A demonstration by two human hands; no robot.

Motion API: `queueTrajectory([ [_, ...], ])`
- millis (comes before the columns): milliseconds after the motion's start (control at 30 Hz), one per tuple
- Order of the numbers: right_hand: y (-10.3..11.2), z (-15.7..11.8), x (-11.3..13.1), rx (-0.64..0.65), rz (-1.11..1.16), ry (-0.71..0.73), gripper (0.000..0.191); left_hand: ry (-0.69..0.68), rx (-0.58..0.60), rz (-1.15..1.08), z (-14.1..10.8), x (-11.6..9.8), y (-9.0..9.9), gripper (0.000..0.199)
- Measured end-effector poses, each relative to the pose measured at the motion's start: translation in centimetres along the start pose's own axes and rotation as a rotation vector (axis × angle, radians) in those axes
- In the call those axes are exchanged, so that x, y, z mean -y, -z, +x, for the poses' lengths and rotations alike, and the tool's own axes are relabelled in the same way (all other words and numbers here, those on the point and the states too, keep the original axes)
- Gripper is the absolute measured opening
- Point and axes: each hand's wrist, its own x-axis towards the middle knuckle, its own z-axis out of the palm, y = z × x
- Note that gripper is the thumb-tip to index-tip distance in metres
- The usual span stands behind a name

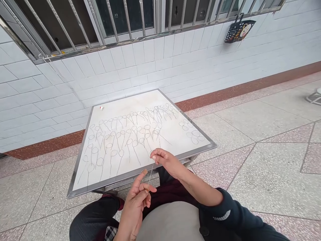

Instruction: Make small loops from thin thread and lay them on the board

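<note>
A thin wire (150,174) runs taut and slanted between my two hands, just past the table's near edge. My right hand (167,163) pinches its upper end between thumb and fingertips; a small loop seems to be there, partly hidden by the fingers. Lower down, my left hand (137,200) grips the bottom end between thumb and a finger, with the index finger stretched out. On the white table (173,147) beyond lie many wire loops with long tails (114,153), spread in rough rows. At the table's right side are several plain wire rings (195,136) without visible tails.
A small white and red object (101,108) sits at the table's far left corner. Behind stands a white tiled wall (140,72) with barred windows (115,20) and a hanging black basket (239,30). A stool (315,97) stands far right on the tiled floor (283,167).
</note>
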Motion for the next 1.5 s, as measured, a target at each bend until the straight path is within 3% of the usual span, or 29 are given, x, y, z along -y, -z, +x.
queueTrajectory([
  [200, 0.3, 0.0, 0.4, -0.004, 0.000, 0.000, 0.018, 0.016, 0.027, 0.067, 0.0, 0.3, 0.2, 0.063],
  [333, 0.4, -0.1, 1.2, 0.071, -0.037, 0.000, 0.018, 0.022, -0.011, 0.041, 0.0, -0.7, 0.7, 0.057],
  [567, -1.9, -0.7, 0.8, 0.247, 0.094, -0.018, 0.027, -0.165, -0.124, 0.077, 2.0, -2.8, 0.2, 0.056],
  [767, -3.2, -1.1, 0.9, 0.161, 0.104, -0.043, 0.028, -0.276, -0.201, 0.011, 2.8, -2.1, -0.5, 0.051],
  [967, -3.8, -1.4, 0.6, 0.085, 0.045, 0.040, 0.022, -0.255, -0.218, -0.012, 2.6, -2.2, -0.3, 0.051],
  [1200, -4.0, -1.6, 0.2, 0.049, -0.010, 0.033, 0.026, -0.281, -0.242, -0.019, 2.8, -2.6, -0.5, 0.047],
  [1367, -4.7, -3.1, -0.1, 0.229, 0.027, -0.041, 0.031, -0.384, -0.345, -0.070, 3.5, -3.0, -0.1, 0.046],
  [1500, -6.1, -4.4, -1.0, 0.378, -0.144, -0.050, 0.030, -0.449, -0.468, -0.113, 3.9, -3.7, 0.2, 0.044],
])
